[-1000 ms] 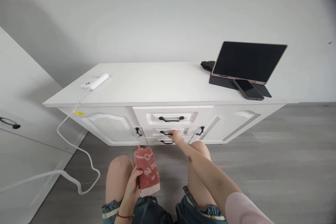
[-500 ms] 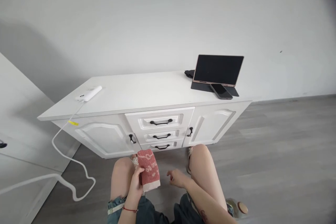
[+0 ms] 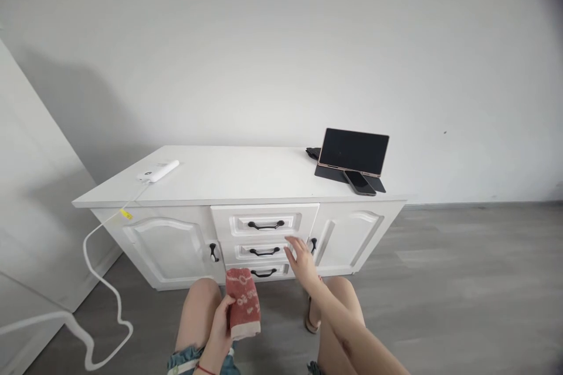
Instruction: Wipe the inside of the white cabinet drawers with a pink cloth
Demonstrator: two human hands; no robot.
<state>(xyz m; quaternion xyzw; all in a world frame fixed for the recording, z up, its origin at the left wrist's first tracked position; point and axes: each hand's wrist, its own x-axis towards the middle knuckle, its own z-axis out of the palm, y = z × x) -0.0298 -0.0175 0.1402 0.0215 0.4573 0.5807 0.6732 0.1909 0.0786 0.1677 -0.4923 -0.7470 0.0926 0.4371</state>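
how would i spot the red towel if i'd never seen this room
Start at the white sideboard and drop to its three stacked drawers. In the view, below and left of the lowest black handle, the left grip holds a small red towel. Its red cloth, pale pattern and whitish border stand out against the plain white drawers and gray floor.

Your left hand [image 3: 221, 328] gripping the red towel [image 3: 243, 303] along its left edge, your right hand [image 3: 302, 262] with fingers parted near the black middle drawer handle [image 3: 264, 252], white cabinet [image 3: 237, 179] facing you, tablet [image 3: 354, 151] and phone [image 3: 359, 183] on top at right, white device [image 3: 159, 171] at left.
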